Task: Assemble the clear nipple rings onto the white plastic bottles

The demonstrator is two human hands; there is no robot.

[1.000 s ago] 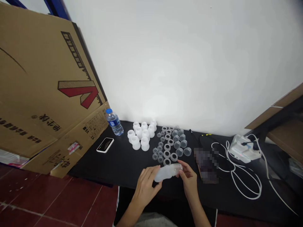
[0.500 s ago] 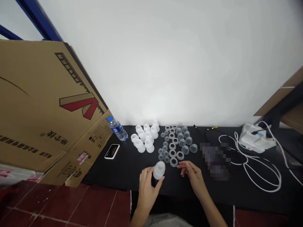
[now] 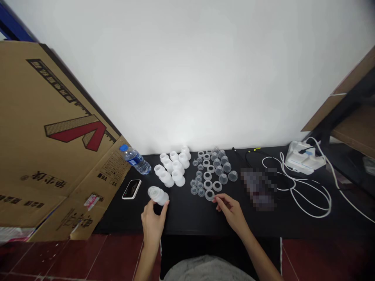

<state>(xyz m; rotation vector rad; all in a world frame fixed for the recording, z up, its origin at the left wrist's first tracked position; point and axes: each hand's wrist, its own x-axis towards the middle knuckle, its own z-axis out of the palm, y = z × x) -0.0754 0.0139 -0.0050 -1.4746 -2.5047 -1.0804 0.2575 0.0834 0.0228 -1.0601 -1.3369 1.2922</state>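
Observation:
My left hand point(image 3: 154, 216) grips a small white baby bottle point(image 3: 158, 195) with a translucent top, tilted to the left just in front of the phone and the other bottles. Several open white bottles point(image 3: 171, 168) stand grouped behind it. My right hand point(image 3: 230, 210) is half curled, its fingertips at the right edge of the nearest translucent ring point(image 3: 209, 195); no hold on it is visible. More rings lie in a column, with small clear nipple-like pieces point(image 3: 199, 185) to their left and clear dome caps point(image 3: 223, 178) to their right.
A water bottle point(image 3: 136, 160) and a phone point(image 3: 131, 189) sit on the left of the black table, beside a large cardboard box point(image 3: 73, 125). A blurred dark object point(image 3: 259, 189), a coiled white cable point(image 3: 293, 183) and a white charger-like device point(image 3: 304, 158) are on the right.
My left hand has moved left with the baby bottle, which now tilts left. My right hand has come closer to the nearest ring. The camera view has shifted slightly.

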